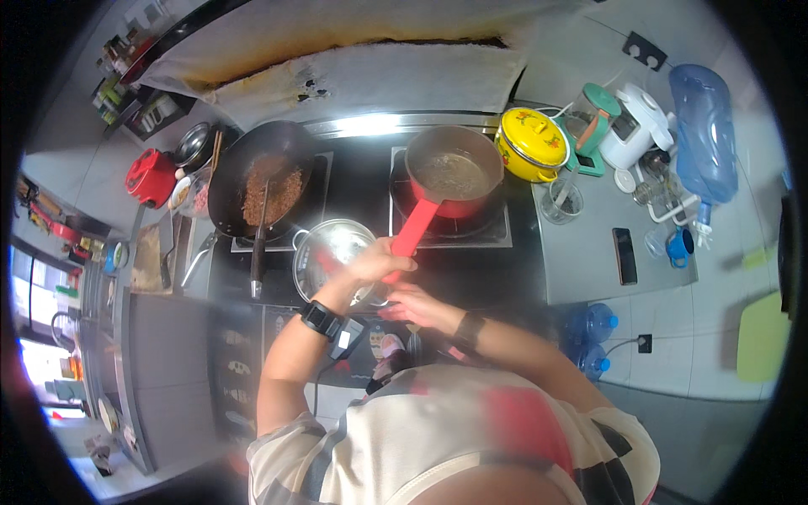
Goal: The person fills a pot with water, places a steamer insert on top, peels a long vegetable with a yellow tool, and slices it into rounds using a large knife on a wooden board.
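My left hand (pixel 380 260) is closed around the long red handle (pixel 418 228) of a red saucepan (pixel 453 207). The saucepan sits on the right burner, with cloudy liquid inside. Below the handle's end, my right hand (pixel 416 307) is slightly blurred, its fingers spread and seemingly holding nothing. A round glass lid with a metal rim (pixel 334 240) lies on the black stovetop, partly hidden under my left hand and wrist. On the left burner stands a dark wok (pixel 222 196) of browned minced food, a spatula (pixel 266 196) resting in it.
Right of the saucepan stands a yellow lidded pot (pixel 533 145). A glass jar (pixel 562 203), a phone (pixel 625 256) and a blue cup (pixel 680 246) are on the right counter. A knife (pixel 199 260) and a cutting board (pixel 150 252) lie left of the stove.
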Demonstrator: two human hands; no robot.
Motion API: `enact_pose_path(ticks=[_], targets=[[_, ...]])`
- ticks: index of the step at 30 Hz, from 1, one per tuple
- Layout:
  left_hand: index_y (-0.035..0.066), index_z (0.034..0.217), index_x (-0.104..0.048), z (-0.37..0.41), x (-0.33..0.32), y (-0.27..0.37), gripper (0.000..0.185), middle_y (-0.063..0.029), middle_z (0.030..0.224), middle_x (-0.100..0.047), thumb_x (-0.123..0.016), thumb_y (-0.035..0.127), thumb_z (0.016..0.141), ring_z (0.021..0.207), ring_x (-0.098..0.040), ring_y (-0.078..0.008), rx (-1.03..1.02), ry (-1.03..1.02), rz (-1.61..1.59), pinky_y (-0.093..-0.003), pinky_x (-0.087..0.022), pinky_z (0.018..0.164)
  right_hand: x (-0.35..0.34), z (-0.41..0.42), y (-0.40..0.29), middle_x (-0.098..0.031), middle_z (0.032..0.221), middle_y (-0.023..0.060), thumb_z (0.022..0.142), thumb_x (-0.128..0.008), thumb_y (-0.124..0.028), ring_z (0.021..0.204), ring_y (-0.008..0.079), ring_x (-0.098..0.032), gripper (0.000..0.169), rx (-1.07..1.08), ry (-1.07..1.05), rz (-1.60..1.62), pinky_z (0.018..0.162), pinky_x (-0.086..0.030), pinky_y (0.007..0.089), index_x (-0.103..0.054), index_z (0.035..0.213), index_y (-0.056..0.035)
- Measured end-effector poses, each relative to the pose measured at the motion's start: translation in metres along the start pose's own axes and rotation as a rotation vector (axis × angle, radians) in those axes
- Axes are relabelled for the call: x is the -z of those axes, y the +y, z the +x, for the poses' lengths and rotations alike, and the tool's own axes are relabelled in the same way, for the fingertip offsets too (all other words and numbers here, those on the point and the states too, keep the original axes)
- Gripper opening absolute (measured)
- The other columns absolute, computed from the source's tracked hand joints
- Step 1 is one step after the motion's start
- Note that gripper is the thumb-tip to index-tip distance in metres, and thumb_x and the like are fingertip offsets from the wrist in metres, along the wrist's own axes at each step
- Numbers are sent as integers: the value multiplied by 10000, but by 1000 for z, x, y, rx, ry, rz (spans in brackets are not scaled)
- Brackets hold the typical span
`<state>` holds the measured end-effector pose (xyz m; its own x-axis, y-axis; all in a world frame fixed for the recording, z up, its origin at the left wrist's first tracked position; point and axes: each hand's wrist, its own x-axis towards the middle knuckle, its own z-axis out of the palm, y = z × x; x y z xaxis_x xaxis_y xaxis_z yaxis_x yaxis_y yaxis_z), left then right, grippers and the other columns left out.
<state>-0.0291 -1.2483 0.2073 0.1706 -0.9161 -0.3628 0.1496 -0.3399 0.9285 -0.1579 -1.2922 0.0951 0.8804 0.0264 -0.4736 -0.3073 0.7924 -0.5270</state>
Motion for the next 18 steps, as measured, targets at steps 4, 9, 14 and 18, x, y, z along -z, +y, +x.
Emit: enact_pose_path(ticks=[4, 9, 14, 18], targets=[[51, 808, -515, 2, 19, 13, 233, 25, 709, -494, -650, 125, 634, 640, -455, -72, -11, 11, 169, -200, -369, 591, -14, 9, -2, -533, 980, 90, 830, -482, -104, 824, 272, -600, 281, -61, -96, 44, 712, -513, 370, -405, 1095, -51], [63, 828, -492, 5, 41, 22, 260, 23, 706, -495, -647, 127, 629, 632, -459, -64, 73, -125, 203, -195, -370, 577, -23, 31, 0, -501, 992, 144, 831, -398, -31, 782, 289, -606, 277, -6, 82, -97, 661, -530, 375, -343, 1101, 2], [66, 799, -499, 10, 48, 25, 235, 28, 707, -492, -645, 136, 629, 645, -462, -61, 65, -180, 243, -200, -378, 587, -30, 38, -3, -503, 994, 210, 816, -354, 24, 694, 328, -621, 298, -5, 261, -218, 577, -558, 360, -357, 1109, 77], [3, 1029, -494, 6, 56, 44, 510, -57, 826, -560, -678, 333, 687, 773, -529, -119, 22, -141, 596, -237, -420, 714, -29, -21, -23, -543, 971, 195, 824, -400, -12, 818, 321, -600, 252, -40, 72, -186, 670, -544, 377, -464, 1055, 67]])
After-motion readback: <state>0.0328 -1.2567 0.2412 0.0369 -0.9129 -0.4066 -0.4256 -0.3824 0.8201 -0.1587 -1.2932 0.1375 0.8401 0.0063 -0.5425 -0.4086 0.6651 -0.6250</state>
